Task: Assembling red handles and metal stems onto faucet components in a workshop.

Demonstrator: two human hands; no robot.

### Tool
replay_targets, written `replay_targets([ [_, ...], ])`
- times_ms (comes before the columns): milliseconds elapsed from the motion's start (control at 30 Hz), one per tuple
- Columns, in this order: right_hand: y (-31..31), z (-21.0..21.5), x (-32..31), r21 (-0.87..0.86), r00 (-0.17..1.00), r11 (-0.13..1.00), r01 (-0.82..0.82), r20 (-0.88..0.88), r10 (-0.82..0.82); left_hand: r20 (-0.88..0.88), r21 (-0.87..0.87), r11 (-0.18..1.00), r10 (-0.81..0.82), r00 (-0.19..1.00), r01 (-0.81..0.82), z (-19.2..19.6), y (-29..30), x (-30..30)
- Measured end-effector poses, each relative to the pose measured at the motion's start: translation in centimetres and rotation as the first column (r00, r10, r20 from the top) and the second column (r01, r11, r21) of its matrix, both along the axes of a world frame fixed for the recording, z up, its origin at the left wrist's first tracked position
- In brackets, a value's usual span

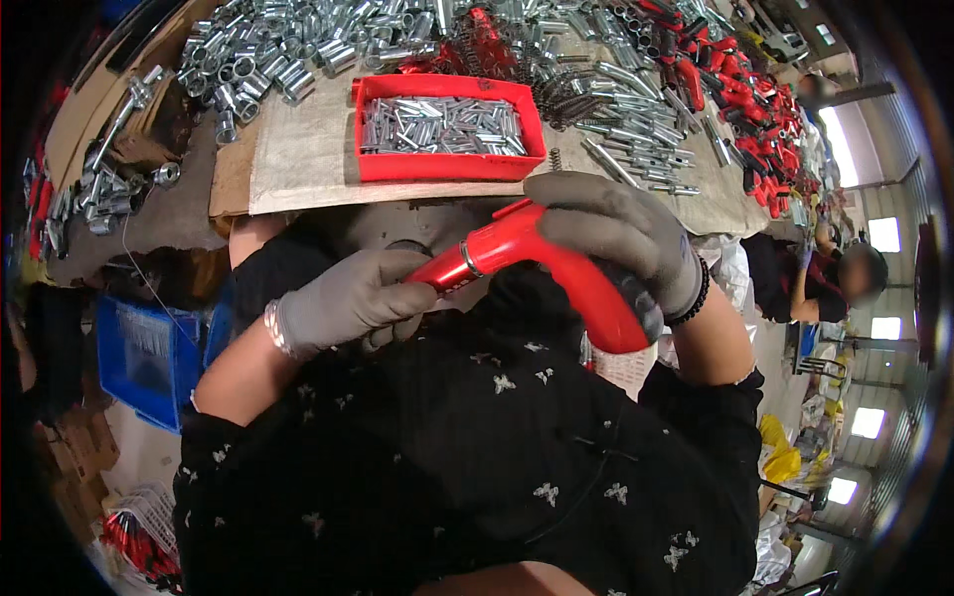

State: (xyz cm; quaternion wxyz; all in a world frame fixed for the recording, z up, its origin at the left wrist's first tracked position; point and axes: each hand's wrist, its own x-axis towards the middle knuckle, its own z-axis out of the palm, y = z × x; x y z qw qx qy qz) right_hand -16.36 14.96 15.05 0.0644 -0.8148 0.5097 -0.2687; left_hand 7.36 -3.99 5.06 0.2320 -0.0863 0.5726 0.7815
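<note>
a red pistol-shaped tool (509, 242) is held in front of the black shirt (447, 427), just off the near edge of the cloth-covered worktable (298, 149). its straight barrel (447, 270) is pointed to the lower left, with a silver ring (469, 259) fitted around it; from the bend at the top, the curved handle (604, 310) is slanted to the lower right, so that the long axis is broken into a blunt peak. the barrel end is grasped by the gloved left hand (358, 298), with its forearm brought in from the lower left. the bend and upper handle are clasped by the gloved right hand (621, 226), laid over from the right, its fingers directed leftward. beyond the tool, small metal pins (442, 126) are contained in a red tray (447, 170).
</note>
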Motion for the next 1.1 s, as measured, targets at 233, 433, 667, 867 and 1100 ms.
replay_targets([
  [233,1.6,-2.8,0.6,0.205,0.886,0.907,0.367,0.22,-0.408,-0.537,-0.689,0.501,0.133,0.833,-0.524,1.1,3.0,-0.5],
  [433,1.7,-2.7,2.9,0.386,0.611,0.653,0.652,0.243,-0.753,-0.635,-0.743,0.275,-0.004,0.772,-0.61,2.4,3.0,-0.9],
  [667,2.6,-1.8,1.4,0.22,0.814,0.803,0.553,-0.347,-0.465,-0.646,-0.726,0.362,-0.067,0.76,-0.585,1.3,2.6,-0.3],
  [867,1.4,0.4,0.7,0.718,0.859,0.601,0.35,0.009,-0.512,-0.585,-0.808,0.223,-0.188,0.789,-0.546,3.3,2.0,-0.9],
  [1100,1.3,0.0,2.2,0.803,0.599,0.587,0.096,0.425,-0.679,-0.507,-0.684,0.602,0.012,0.862,-0.411,1.2,2.6,-0.6],
])
